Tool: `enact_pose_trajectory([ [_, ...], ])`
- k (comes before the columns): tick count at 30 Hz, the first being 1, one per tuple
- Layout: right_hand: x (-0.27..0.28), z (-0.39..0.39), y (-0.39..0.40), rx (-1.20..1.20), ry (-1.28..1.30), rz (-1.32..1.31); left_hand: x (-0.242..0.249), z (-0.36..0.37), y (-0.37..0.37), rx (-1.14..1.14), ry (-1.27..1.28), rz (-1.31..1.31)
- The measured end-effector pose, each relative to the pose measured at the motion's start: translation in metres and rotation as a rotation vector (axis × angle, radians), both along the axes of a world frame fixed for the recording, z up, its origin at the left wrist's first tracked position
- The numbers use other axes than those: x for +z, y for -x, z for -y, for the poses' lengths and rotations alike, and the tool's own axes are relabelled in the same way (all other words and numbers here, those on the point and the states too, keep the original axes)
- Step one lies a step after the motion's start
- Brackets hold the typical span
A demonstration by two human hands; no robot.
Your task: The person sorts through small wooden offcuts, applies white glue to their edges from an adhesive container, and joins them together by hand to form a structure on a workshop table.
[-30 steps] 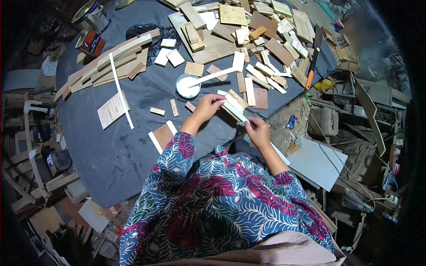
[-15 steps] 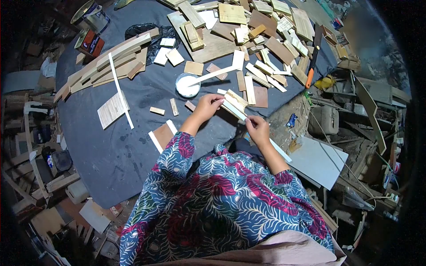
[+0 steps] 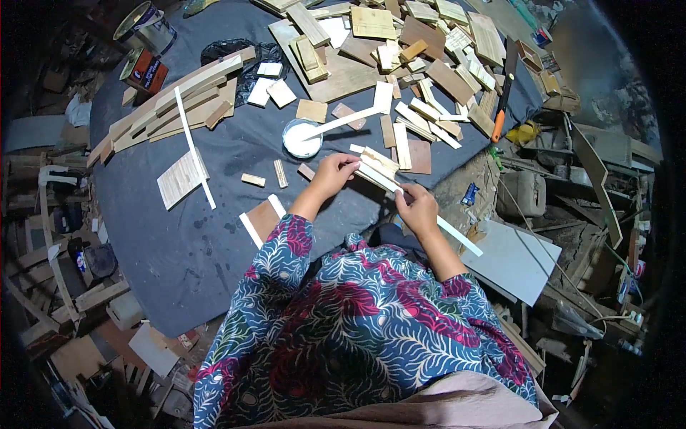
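A long, thin white wooden strip (image 3: 461,237) runs slantwise between my hands and sticks out past the right one. Closed in a pinch, my left hand (image 3: 334,176) holds its upper end against the edge of a small wooden piece (image 3: 379,160). My right hand (image 3: 417,209) grips the strip farther down, thumb and fingers together, near the table edge. Left of the hands stands a bowl of white paste (image 3: 302,139) with a flat stick (image 3: 350,121) resting in it. A brown board with white edge strips (image 3: 263,220) lies beside my left forearm.
Wood offcuts (image 3: 450,82) are heaped at the back right, beside an orange-handled saw (image 3: 502,107). Longer boards (image 3: 171,100) and a red-and-black tin (image 3: 145,70) occupy the left. A white panel (image 3: 518,261) lies below the table's right side.
The strip's free end has shifted right and slightly up beyond my right hand. Both hands stay in nearly the same place, still holding it.
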State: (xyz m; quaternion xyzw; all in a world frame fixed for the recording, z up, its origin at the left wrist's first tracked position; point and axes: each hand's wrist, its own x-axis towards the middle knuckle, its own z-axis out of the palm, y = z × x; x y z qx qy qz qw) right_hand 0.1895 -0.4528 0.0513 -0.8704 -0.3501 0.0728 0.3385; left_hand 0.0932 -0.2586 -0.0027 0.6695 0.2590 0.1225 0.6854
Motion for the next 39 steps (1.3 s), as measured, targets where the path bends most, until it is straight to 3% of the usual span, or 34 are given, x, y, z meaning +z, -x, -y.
enact_pose_trajectory([
  [25,-0.006,0.004,-0.008,0.051,0.030,-0.033,0.014,-0.003,0.008,-0.142,-0.020,-0.094],
  [39,-0.006,0.006,-0.008,0.099,0.013,-0.015,0.012,0.002,0.012,-0.084,-0.012,-0.048],
])
